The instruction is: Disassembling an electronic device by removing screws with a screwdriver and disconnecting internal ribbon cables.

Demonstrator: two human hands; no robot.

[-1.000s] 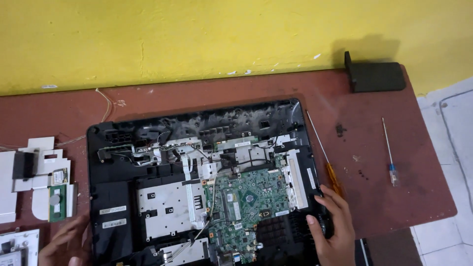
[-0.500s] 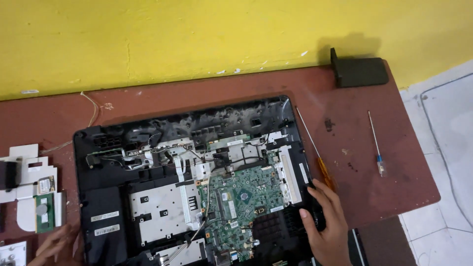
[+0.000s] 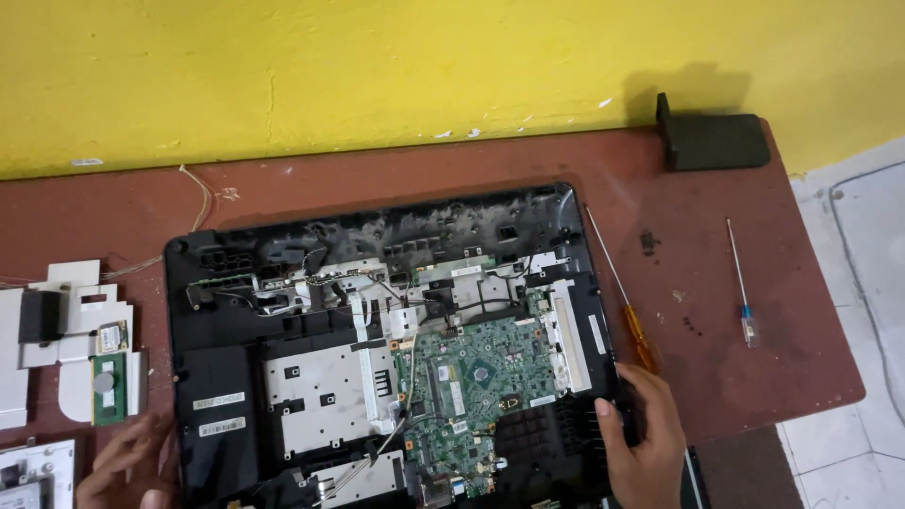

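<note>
An opened black laptop base (image 3: pixel 236 377) lies on the reddish-brown table (image 3: pixel 716 377), its green circuit board (image 3: pixel 476 386) and silver metal plates exposed. My right hand (image 3: pixel 641 438) grips the base's right edge near the front corner. My left hand (image 3: pixel 127 462) rests at the base's left front edge, fingers spread against the casing. An orange-handled screwdriver (image 3: pixel 633 330) lies just beyond my right hand, along the laptop's right side.
A blue-handled screwdriver (image 3: pixel 747 316) lies further right. A black block (image 3: pixel 712 139) stands at the back against the yellow wall. White card pieces with a green memory module (image 3: pixel 106 388) and a small card (image 3: pixel 113 336) sit left. The table's right edge drops to tiled floor (image 3: pixel 867 283).
The camera view has shifted a little, so the laptop sits differently in frame. Both hands stay at the base's left and right front edges.
</note>
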